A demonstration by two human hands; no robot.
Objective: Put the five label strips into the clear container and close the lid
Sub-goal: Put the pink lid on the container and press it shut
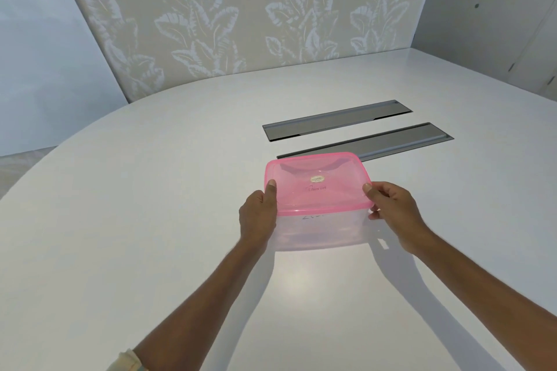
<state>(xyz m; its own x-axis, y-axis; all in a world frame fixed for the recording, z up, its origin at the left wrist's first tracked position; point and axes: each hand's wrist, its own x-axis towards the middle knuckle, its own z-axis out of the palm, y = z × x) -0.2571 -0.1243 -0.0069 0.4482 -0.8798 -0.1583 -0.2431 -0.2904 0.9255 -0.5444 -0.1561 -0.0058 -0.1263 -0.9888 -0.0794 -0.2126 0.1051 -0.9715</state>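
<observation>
Fingers of both hands clamp the clear container (319,229) from either side: the left hand (257,214) wraps its left wall with the thumb (271,193) pressed flat on the pink lid's edge, and the right hand (391,214) grips the right near corner, thumb (370,191) on top of the lid rim and the other fingers curled beneath it.

Around them the white desk (150,220) spreads wide, its curved far edge against a leaf-patterned wall (241,9). Two grey cable hatches (337,119) lie set into the desk just beyond the container, the nearer one partly hidden behind the lid. The container stands near the desk's middle. Its pink lid (316,184) sits on top, bearing a small round sticker (318,179). Whether label strips lie inside cannot be told.
</observation>
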